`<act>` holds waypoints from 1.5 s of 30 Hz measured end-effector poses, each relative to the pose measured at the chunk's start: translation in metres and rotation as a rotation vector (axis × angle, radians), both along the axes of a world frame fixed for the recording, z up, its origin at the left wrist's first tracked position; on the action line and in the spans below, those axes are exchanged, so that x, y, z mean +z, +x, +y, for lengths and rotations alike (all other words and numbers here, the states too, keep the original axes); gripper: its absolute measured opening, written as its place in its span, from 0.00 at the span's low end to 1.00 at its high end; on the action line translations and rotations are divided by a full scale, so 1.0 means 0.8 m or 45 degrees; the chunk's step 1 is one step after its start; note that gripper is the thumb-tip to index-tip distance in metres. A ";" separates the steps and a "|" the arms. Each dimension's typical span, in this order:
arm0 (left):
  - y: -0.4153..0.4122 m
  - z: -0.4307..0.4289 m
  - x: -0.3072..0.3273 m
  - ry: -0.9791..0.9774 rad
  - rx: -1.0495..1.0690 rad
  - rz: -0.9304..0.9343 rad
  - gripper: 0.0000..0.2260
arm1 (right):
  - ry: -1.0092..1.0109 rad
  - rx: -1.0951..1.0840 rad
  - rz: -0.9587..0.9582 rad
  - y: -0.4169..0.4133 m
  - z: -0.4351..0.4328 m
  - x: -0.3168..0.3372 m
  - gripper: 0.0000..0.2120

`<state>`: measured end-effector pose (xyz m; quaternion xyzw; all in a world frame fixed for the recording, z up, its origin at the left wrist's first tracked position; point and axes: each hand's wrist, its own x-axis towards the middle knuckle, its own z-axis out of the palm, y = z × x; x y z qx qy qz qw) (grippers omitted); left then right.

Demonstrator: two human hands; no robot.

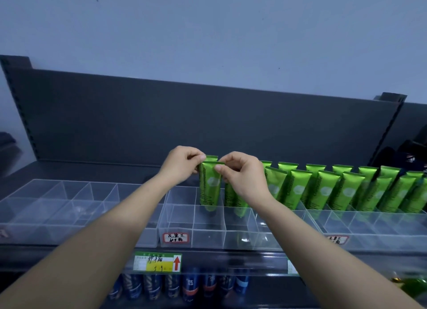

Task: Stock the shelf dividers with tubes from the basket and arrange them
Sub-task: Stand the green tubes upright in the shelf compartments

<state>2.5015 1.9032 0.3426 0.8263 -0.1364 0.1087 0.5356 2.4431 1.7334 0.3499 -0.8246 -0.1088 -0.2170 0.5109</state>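
A green tube point(209, 186) stands upright, cap down, in a clear plastic divider tray point(209, 233) on the shelf. My left hand point(181, 164) pinches the left corner of its crimped top and my right hand point(242, 173) pinches the right corner. Another green tube point(212, 157) stands directly behind it. To the right, several more green tubes point(346, 189) stand in two rows in the dividers. The basket is out of view.
Clear divider compartments point(69, 200) run along the shelf to the left. A dark back panel point(208, 119) rises behind. A price label point(157, 262) hangs on the shelf edge, with dark cans point(189, 285) on the shelf below.
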 end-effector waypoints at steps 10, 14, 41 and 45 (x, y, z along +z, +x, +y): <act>0.001 0.002 -0.002 0.057 0.020 -0.027 0.07 | -0.005 -0.098 0.064 0.009 0.002 -0.015 0.10; -0.003 -0.001 0.000 0.075 0.003 -0.035 0.07 | 0.013 -0.109 0.070 0.007 0.005 -0.015 0.10; -0.046 -0.035 0.055 0.519 0.029 -0.467 0.10 | -0.611 -0.420 -0.182 -0.068 -0.043 0.008 0.13; -0.069 -0.084 0.067 0.731 -0.062 -0.609 0.10 | -0.849 -0.609 -0.188 -0.100 -0.098 0.012 0.12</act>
